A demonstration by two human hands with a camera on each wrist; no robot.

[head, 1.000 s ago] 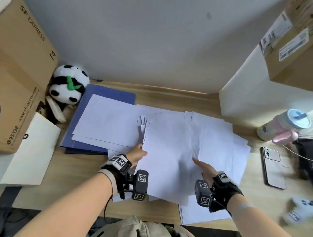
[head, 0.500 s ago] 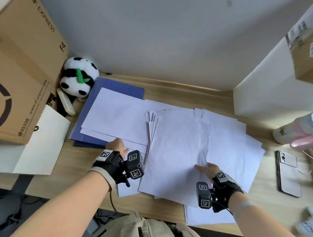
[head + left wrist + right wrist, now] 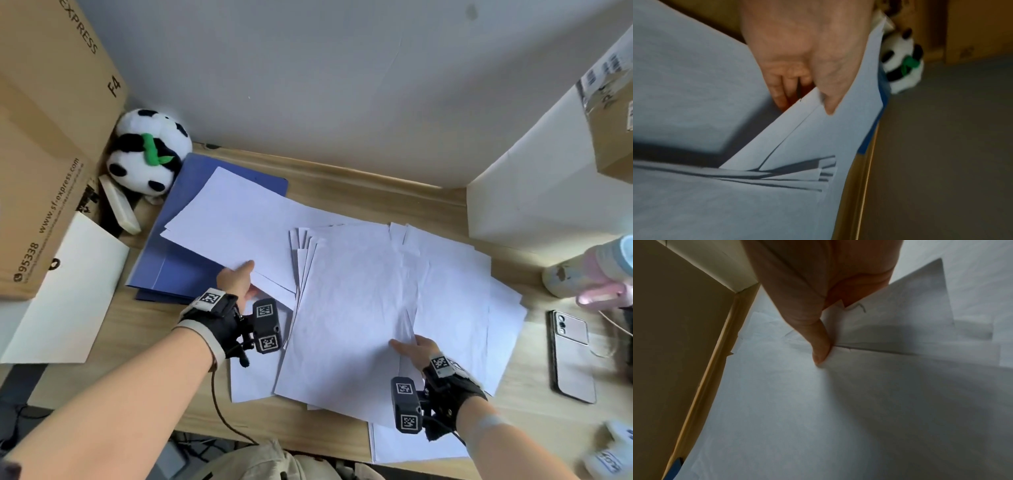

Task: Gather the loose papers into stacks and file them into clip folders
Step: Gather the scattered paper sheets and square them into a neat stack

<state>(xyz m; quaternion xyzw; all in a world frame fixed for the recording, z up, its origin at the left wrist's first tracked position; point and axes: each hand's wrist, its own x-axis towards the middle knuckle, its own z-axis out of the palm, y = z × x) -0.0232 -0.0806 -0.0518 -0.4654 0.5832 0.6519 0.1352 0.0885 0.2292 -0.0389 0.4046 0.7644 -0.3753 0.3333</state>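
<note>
Loose white papers [image 3: 356, 308] lie fanned across the middle of the wooden desk [image 3: 342, 192], overlapping each other. More sheets [image 3: 233, 219] lie to the left, resting partly on a pile of blue clip folders [image 3: 171, 267] near the desk's back-left corner.

Left hand [image 3: 238, 282] is at the near edge of those left sheets. In the left wrist view the thumb lies on top of the paper edge & the other fingers [image 3: 781, 87] curl beneath it, so it's pinching a few sheets, lifted a bit off the folders.

Right hand [image 3: 412, 349] is on the central pile, near its front-right part. Right wrist view: thumb pressed down on the top sheet, a paper edge tucked between thumb & the rest of the hand; other fingers hidden under the sheets, so can't tell exactly how they lie, but it looks like a pinch on the papers.

Panda plush [image 3: 147, 154] sits at the back left, just beside the folders, w/ a big cardboard box [image 3: 44, 137] next to it. Phone [image 3: 572, 354] lies face down on the right, well apart from the papers; a pink & white bottle [image 3: 589, 270] stands behind it.
</note>
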